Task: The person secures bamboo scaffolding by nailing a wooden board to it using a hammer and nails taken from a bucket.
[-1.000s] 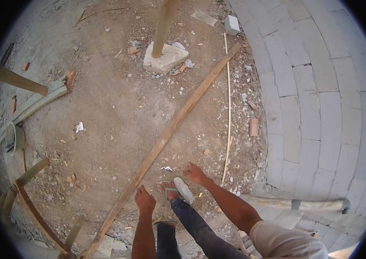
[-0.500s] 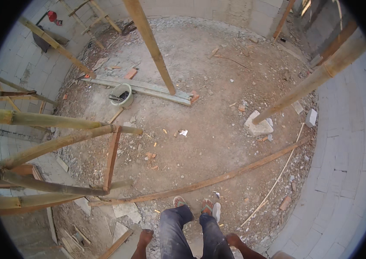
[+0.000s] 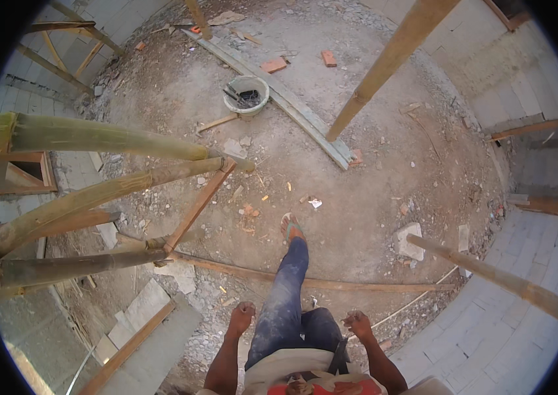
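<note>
My left hand (image 3: 243,316) hangs beside my left thigh, fingers curled in and nothing visible in them. On the other side my right hand (image 3: 358,324) is held clear of my body, its fingers loosely bent and a little apart, with no object showing. Neither hand touches anything. My left foot (image 3: 291,228), in a sandal, is forward on the dirt floor beyond a long wooden plank (image 3: 338,285). A pale bucket (image 3: 252,111) with dark tools inside stands ahead. Next to it lies a wooden-handled tool (image 3: 218,123), perhaps a hammer.
Bamboo poles (image 3: 114,139) joined by a wooden piece (image 3: 201,205) jut in from the left. Upright bamboo (image 3: 384,62) stands ahead; another pole (image 3: 490,270) rests on a pale block (image 3: 409,242) at right. Long boards (image 3: 292,110), bricks (image 3: 328,58) and rubble lie about. Block walls (image 3: 490,329) enclose the place.
I have stepped forward with my left foot over the plank. The view has turned left, and the bucket and boards appear nearer. Both hands have risen farther into view.
</note>
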{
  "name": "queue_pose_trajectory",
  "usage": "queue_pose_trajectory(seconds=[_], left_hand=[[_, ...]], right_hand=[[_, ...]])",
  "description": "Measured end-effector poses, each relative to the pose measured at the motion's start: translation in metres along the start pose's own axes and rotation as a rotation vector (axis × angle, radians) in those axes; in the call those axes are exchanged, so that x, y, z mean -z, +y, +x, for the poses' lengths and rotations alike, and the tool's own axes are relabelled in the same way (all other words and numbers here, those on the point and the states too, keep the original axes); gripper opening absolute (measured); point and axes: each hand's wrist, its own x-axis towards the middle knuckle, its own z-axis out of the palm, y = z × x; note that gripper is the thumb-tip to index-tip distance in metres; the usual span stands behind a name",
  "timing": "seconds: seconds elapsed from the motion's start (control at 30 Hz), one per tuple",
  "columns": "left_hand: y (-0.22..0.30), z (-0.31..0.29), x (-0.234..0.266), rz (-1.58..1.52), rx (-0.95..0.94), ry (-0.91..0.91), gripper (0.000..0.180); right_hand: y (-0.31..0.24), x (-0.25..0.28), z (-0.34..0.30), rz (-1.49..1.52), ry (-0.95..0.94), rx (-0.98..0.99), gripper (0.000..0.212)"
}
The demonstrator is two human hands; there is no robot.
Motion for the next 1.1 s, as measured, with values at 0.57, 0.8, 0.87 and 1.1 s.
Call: queue_pose_trajectory(seconds=[0.57,0.8,0.87,1.1], left_hand=[[0.422,0.062,0.134,-0.322,-0.266,0.452,0.042],[0.516,0.191,0.003,-0.361,-0.289,0.072,0.039],[0.56,0.242,-0.028,-0.264,-0.425,0.047,0.042],[0.614,0.366,-0.095,-0.135,-0.529,-0.141,0.022]], right_hand=[[-0.53,-0.015,0.156,-0.45,-0.095,0.541,0.029],[-0.718,-0.103,0.335,-0.434,-0.247,0.562,0.024],[-0.777,-0.157,0.391,-0.517,-0.251,0.563,0.022],[-0.918,-0.313,0.601,-0.942,-0.121,0.718,0.027]])
